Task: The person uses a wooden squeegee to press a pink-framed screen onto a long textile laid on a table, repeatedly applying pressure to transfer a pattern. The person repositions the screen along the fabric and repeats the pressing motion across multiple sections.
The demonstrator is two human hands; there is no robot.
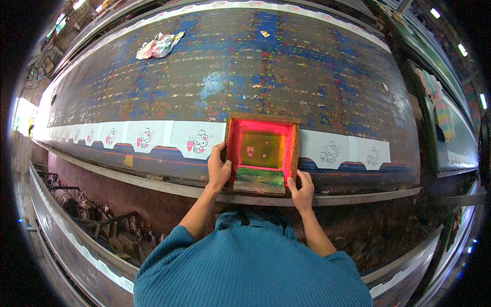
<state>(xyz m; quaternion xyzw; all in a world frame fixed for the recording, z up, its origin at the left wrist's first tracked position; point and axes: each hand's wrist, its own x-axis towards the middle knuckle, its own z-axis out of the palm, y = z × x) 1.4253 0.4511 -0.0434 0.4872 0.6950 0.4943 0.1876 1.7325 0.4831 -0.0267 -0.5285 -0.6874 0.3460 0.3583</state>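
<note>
A small wooden printing frame (262,122) with a red-stained screen lies flat on a white fabric strip (169,134) at the near edge of a long paint-spattered table (286,66). My left hand (219,168) grips the frame's left side. My right hand (302,188) holds its lower right corner. Fabric panels to the left of the frame carry cartoon cat prints with pink colour. A panel (332,151) to the right shows only a black outline.
A crumpled stained rag (159,45) lies at the table's far left. A second white strip (286,7) runs along the far edge. Another table with striped cloth (442,110) stands to the right. A metal rail (358,197) runs below the table edge.
</note>
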